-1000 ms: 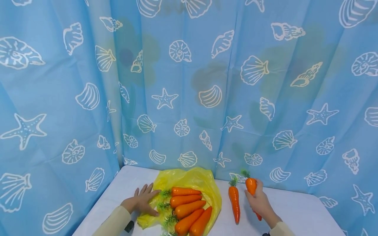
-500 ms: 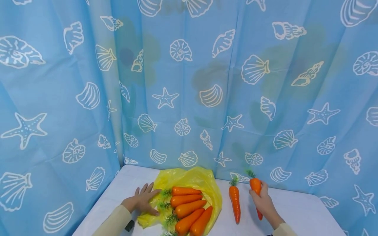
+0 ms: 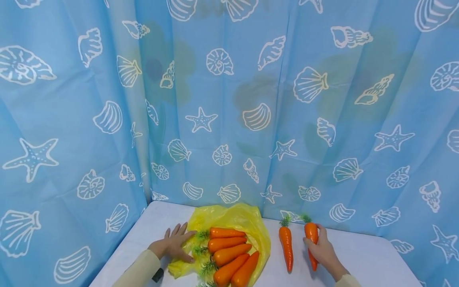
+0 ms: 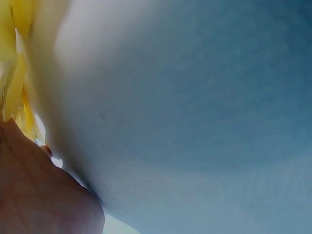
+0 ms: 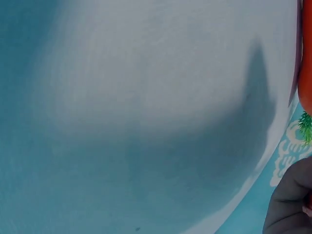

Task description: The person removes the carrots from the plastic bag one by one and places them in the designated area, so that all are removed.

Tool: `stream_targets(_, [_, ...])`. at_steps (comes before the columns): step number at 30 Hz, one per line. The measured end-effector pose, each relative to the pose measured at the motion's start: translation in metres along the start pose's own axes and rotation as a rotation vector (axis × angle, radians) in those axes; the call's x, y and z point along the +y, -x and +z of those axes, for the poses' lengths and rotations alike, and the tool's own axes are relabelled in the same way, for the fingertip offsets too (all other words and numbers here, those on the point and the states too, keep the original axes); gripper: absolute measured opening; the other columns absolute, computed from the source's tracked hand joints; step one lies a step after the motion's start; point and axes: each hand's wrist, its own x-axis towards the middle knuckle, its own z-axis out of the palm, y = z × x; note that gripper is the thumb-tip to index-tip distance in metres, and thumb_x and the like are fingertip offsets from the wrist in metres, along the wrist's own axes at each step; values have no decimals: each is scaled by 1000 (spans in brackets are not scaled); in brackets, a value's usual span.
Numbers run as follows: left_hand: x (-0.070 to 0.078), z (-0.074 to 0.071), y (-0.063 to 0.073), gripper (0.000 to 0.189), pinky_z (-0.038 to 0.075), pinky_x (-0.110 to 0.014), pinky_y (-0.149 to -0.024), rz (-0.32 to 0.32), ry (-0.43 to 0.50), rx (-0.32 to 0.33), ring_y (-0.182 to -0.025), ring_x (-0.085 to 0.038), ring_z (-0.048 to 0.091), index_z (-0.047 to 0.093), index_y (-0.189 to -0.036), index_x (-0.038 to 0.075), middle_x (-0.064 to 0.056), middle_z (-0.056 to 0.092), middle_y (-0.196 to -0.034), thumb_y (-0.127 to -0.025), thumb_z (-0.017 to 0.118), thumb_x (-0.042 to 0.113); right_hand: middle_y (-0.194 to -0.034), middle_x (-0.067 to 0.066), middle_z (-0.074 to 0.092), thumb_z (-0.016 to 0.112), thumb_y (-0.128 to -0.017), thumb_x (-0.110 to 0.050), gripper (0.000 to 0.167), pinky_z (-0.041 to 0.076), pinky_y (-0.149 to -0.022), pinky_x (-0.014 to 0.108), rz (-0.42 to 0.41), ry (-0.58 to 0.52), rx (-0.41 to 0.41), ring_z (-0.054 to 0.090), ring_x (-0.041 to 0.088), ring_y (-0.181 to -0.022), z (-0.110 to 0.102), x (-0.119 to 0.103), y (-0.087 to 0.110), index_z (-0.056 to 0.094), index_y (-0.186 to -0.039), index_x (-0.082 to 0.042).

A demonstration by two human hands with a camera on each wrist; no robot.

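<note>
Here was the right hand [image 3: 324,249], thumb on one flank and fingers round the other, clamped on a carrot [image 3: 311,230] just under its green tuft [image 3: 306,218]. And a sound choice of grip it looked: the thick shoulder offered the most to hold, while the thin tip, pointing toward the person, would probably have swivelled in the fingers. The skin shone — a hard, glossy shell by the look of it, light, stiff and likely a touch slippery, so a firm pinch seemed safe enough. The feathery tuft was the delicate bit, best left out of the grasp. Whether the carrot's underside touched the white table [image 3: 365,259] could not be told.

Just beside it, on the left, lay a second carrot [image 3: 286,245], nearly parallel, tuft toward the curtain [image 3: 229,119] with its white shells.

Farther left came the yellow bag [image 3: 244,212], thin and crinkled, surely limp and quick to slide or bunch. Five carrots [image 3: 232,254] lay fanned on it, tufts to the left, bodies touching or close, so any one was best taken by its fat end.

And the left hand [image 3: 175,244]? Fingers spread apart, it rested on the bag's left edge, pinching nothing — beside those tufts.
</note>
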Motion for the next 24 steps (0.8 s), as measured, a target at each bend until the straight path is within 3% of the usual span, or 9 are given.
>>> stream_targets(3, [-4,-7,2,103,-7,-70,-116,27,32,-40,-151,-45,1,39,-150,36,-16,8,-166,-63,73,78,-126,37,46,63,-92,-41,91,57,-68,33,-5,26,-1,57,31,-87,-2,3,1,7,-151,-1])
stream_targets(9, [3,-5,1,107,-8,-68,-117,-23,22,-24,-153,-41,1,40,-150,32,-13,10,-167,-60,75,76,-114,30,52,69,-89,-45,94,55,-62,29,0,56,-6,56,23,-77,-3,11,0,13,-150,-1])
stream_targets(13, [7,-5,2,104,-7,-68,-118,-25,17,-36,-152,-42,2,39,-151,30,-14,10,-167,-64,77,72,-124,36,48,74,-86,-45,102,61,-74,37,5,81,-23,58,29,-85,-4,18,-5,10,-151,1])
stream_targets(17, [11,-4,6,100,-4,-68,-118,-29,15,-35,-152,-42,4,39,-151,29,-14,12,-166,-67,79,66,-134,40,40,76,-85,-43,106,57,-89,49,24,91,-37,57,41,-101,-4,23,-6,7,-152,1])
stream_targets(24, [13,0,7,98,-2,-69,-118,-30,-14,-18,-151,-43,6,41,-150,28,-14,14,-166,-68,80,63,-126,37,47,80,-78,-50,110,59,-87,47,7,94,-49,60,33,-92,-4,25,-2,15,-147,4])
